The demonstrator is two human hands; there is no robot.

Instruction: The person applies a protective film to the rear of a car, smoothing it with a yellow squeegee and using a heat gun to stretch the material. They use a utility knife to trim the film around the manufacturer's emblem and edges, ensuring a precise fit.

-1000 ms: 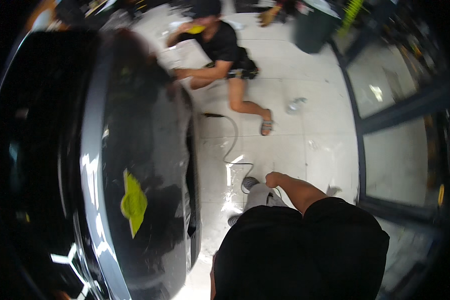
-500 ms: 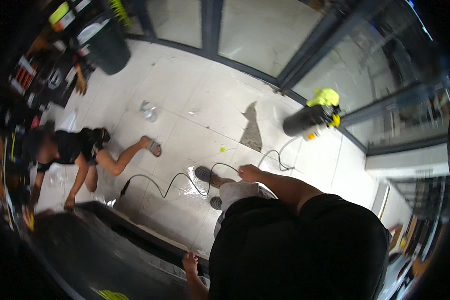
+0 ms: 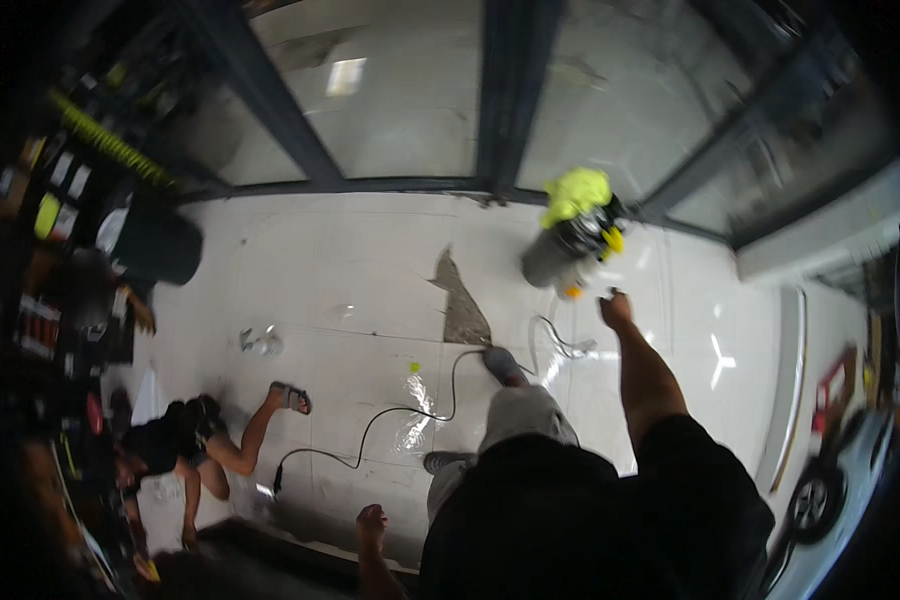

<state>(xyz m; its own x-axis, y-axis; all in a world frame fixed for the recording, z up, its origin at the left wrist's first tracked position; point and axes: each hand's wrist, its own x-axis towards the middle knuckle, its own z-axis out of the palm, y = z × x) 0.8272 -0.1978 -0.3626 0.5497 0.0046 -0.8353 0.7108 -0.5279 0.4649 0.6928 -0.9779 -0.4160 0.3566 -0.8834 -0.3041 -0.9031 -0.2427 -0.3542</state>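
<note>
My right hand [image 3: 616,305] is stretched forward over the floor, just beside a dark bucket [image 3: 550,258] draped with a bright yellow cloth [image 3: 577,195]. A white container with an orange mark [image 3: 573,285] stands against that bucket. The right hand touches none of these that I can see, and blur hides how its fingers lie. Low in the view, my left hand [image 3: 372,522] hangs with curled fingers and nothing visible in them. A black cable [image 3: 402,409] winds across the tiles past my feet, to a dark end piece [image 3: 278,478] near the kneeling person.
At the left a person [image 3: 195,430] kneels by a dark panel [image 3: 260,548]. A clear bottle [image 3: 262,342] lies on the tiles, near a grey patch [image 3: 462,312]. Glass doors [image 3: 400,100] line the far side, a dark bin [image 3: 160,245] the left; a light-blue car [image 3: 850,500] is at right.
My view has turned and moved forward. My right hand has swung out from beside the cable toward the bucket, and one foot has stepped forward. The dark panel has slid lower in view.
</note>
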